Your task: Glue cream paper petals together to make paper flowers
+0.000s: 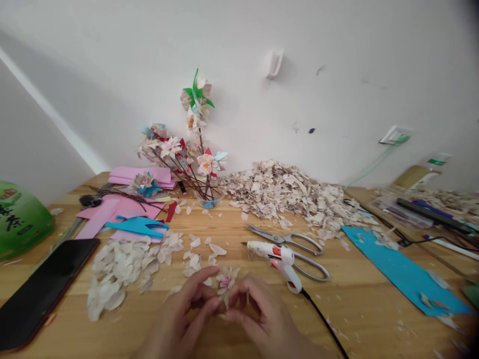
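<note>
Between my two hands a small handmade flower (225, 280) with pale petals and a pink centre is held low over the wooden table. My left hand (192, 310) closes its fingertips at the flower's left and lower side. From the right, the thumb and fingers of my right hand (256, 311) pinch its base. The part under the petals is hidden by my fingers. Just right of the hands lies a white glue gun (275, 253) with a red light lit. Behind it rest metal scissors (295, 242). Loose pale petals (192, 264) are scattered beyond my left hand.
A petal heap (123, 269) lies left, beside a black phone (45, 289). Finished flowers on twigs (200, 134) stand at the back, near a big pile of dry flakes (288, 192). The glue gun's cord (322, 319) runs toward the front edge. Blue paper (404, 271) lies right.
</note>
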A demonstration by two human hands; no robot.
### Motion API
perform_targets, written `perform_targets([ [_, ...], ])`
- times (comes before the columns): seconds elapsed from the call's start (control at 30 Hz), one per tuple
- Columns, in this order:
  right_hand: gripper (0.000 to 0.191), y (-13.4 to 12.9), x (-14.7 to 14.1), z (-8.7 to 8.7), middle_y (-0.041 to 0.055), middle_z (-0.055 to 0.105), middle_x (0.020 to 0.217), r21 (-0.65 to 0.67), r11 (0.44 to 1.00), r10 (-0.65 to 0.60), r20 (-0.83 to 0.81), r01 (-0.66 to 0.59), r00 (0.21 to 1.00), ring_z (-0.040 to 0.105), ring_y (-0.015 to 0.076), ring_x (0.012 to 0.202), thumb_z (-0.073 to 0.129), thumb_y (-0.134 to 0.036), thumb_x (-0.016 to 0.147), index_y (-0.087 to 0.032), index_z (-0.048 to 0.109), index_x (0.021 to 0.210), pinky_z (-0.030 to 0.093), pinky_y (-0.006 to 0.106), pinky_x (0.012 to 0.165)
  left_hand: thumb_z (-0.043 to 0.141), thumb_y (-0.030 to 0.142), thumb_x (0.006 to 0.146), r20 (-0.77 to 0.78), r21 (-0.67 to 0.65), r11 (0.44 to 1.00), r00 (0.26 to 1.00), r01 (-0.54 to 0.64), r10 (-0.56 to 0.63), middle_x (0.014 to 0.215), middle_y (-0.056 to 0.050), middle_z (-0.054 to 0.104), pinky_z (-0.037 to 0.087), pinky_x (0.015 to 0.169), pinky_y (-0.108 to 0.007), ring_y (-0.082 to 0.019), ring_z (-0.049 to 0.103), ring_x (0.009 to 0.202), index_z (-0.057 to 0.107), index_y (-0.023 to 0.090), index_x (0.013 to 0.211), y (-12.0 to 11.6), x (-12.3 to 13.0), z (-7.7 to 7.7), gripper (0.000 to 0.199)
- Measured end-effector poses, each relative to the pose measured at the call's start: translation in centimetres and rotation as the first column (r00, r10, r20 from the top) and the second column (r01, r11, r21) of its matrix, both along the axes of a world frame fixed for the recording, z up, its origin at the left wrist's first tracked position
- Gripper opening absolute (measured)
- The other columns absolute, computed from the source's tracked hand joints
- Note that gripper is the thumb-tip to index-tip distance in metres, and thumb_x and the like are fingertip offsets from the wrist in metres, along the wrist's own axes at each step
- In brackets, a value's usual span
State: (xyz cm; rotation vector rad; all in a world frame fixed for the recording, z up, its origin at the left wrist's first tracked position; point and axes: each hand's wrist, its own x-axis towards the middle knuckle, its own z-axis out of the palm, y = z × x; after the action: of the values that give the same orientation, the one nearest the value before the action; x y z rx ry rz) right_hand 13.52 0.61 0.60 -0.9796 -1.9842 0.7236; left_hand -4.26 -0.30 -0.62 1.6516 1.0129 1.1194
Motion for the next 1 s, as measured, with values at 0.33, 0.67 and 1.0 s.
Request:
perform_targets([
  [0.33, 0.035, -0.3, -0.4, 0.8, 0.0013, 0.061, 0.06, 0.288, 0.958, -0.018, 0.084, -0.007, 0.996, 0.056, 0.0131, 0.058, 0.038, -0.037, 0.093, -0.018, 0.056, 0.07, 0.042, 0.022, 0.053, 0.051, 0.012, 0.082, -0.141, 0.256, 0.967, 0.99, 0.016, 0.021, 0.072, 0.008, 0.068, 0.051, 0.062, -0.014, -0.008, 0.066, 0.062, 0.038, 0.044, 0.121, -0.5, -0.1, 1.3, 0.053],
  [0.67, 0.023, -0.8, -0.1, 1.0, -0.0003, 0.064, 0.063, 0.371, 0.928, 0.007, 0.069, -0.032, 0.998, 0.057, 0.0116, 0.057, 0.042, -0.029, 0.093, -0.019, 0.057, 0.078, 0.044, 0.02, 0.055, 0.055, 0.01, 0.079, -0.075, 0.246, 0.969, 0.996, -0.029, 0.049, 0.07, 0.009, 0.07, 0.051, 0.06, -0.013, -0.009, 0.067, 0.061, 0.042, 0.044, 0.121, -1.1, -0.1, 1.6, 0.055],
  [1.0, 0.023, -0.8, -0.5, 0.5, -0.0004, 0.064, 0.06, 0.39, 0.921, -0.005, 0.003, 0.004, 1.0, 0.057, 0.0122, 0.054, 0.043, -0.026, 0.093, -0.02, 0.056, 0.075, 0.045, 0.022, 0.053, 0.057, 0.009, 0.078, -0.031, 0.24, 0.969, 0.997, -0.061, 0.071, 0.068, 0.007, 0.07, 0.052, 0.058, -0.016, -0.011, 0.066, 0.058, 0.047, 0.046, 0.118, -1.1, 0.1, 1.8, 0.055],
])
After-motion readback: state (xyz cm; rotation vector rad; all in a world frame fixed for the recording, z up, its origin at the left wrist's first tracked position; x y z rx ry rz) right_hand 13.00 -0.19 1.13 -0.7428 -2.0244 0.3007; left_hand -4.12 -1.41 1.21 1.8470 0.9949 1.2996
